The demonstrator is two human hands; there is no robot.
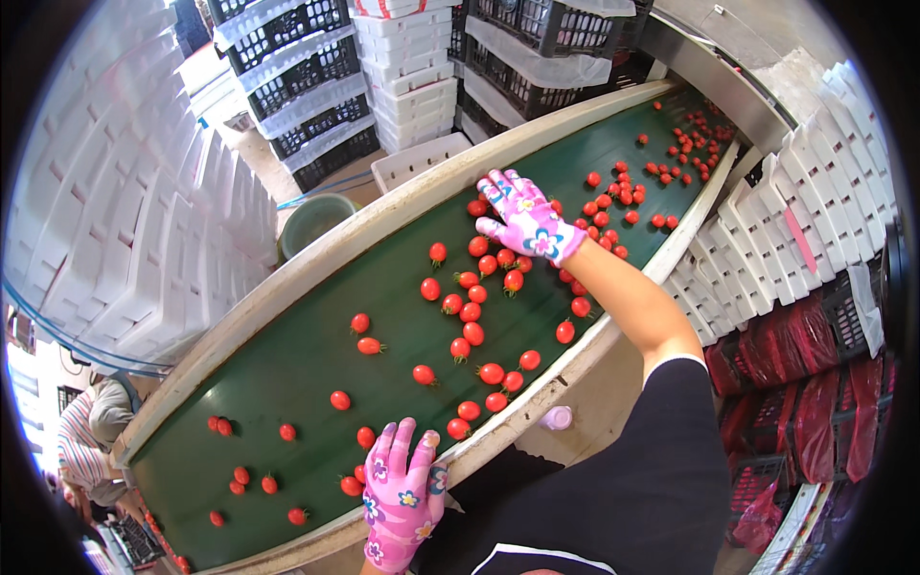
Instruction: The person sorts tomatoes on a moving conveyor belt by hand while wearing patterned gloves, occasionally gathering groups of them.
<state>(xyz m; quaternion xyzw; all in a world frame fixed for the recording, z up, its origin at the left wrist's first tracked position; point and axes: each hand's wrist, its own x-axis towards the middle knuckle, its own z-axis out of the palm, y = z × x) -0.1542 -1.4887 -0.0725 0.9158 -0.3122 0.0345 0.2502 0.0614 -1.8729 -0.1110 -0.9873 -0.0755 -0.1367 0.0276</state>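
Small red cherry tomatoes [473, 333], some with green stems, lie scattered over a green conveyor belt [302, 338]. My left hand [402, 489], in a pink flowered glove, rests palm down at the near rim of the belt beside a few tomatoes; its fingers are slightly apart. Farther up the belt my right hand [528, 215], gloved alike, reaches over the far half with fingers spread, tomatoes close around it. Whether anything lies under either palm is hidden.
White side rails [560, 374] border the belt. Stacked white crates [93, 215] stand left, and black crates [309, 86] beyond. A green tub [316, 223] sits past the far rail. More white crates [798, 208] stand right. Another person [90, 424] is at the far left.
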